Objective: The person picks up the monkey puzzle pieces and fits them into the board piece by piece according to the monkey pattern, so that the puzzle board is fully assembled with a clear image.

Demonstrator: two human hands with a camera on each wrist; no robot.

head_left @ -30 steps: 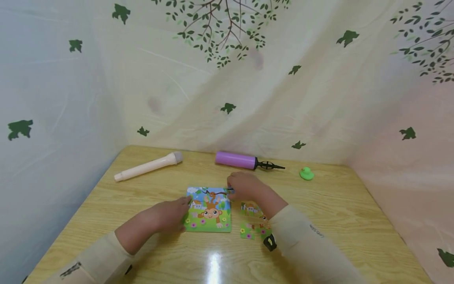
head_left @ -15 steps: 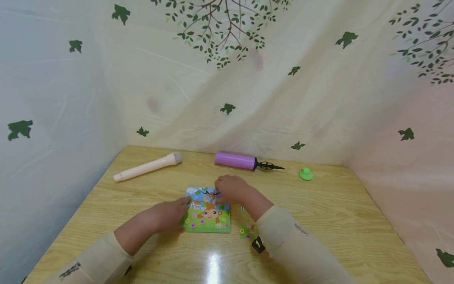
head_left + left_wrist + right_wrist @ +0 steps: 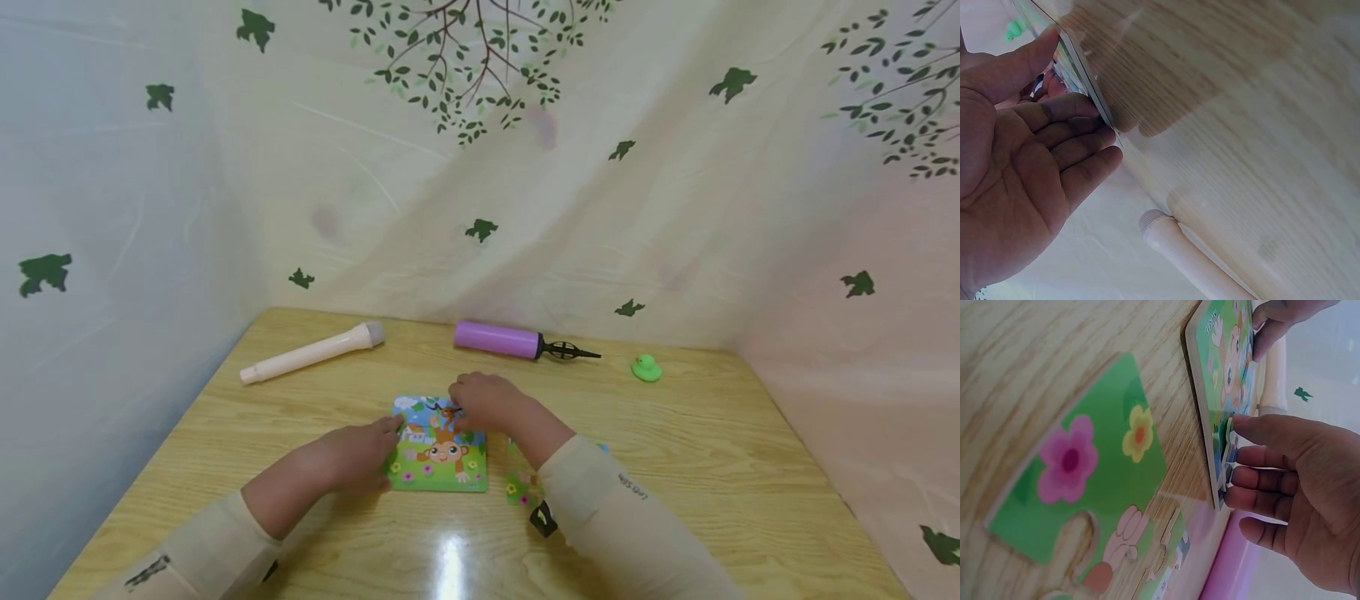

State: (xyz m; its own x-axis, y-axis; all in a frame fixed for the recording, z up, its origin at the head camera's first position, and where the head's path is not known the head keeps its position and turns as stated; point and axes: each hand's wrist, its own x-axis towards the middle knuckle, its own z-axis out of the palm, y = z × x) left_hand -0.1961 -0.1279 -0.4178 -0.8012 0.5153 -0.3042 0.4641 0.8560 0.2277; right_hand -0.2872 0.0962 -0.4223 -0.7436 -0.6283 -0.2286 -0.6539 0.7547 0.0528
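Observation:
A picture puzzle board (image 3: 442,467) with a hanging monkey lies flat on the wooden table. My left hand (image 3: 360,457) rests along its left edge; in the left wrist view, the thumb and fingertips (image 3: 1110,156) touch the board's side. Over the upper right corner is my right hand (image 3: 491,404). The right wrist view shows it pinching a small puzzle piece (image 3: 1229,440), tilted against the board, between thumb and fingers. Several loose puzzle pieces (image 3: 516,492), one with pink and yellow flowers (image 3: 1104,450), lie right of the board, partly hidden under my right forearm.
A pale toy microphone (image 3: 315,354) lies at the back left of the table (image 3: 712,467). Behind the board is a purple hand pump (image 3: 495,339) with a black nozzle. A green rubber duck (image 3: 647,368) sits at the back right. A leaf-patterned cloth (image 3: 420,242) hangs behind.
My right hand has moved left from the board's right edge to over its upper right part, then shifted only slightly. The left hand has stayed on the left edge.

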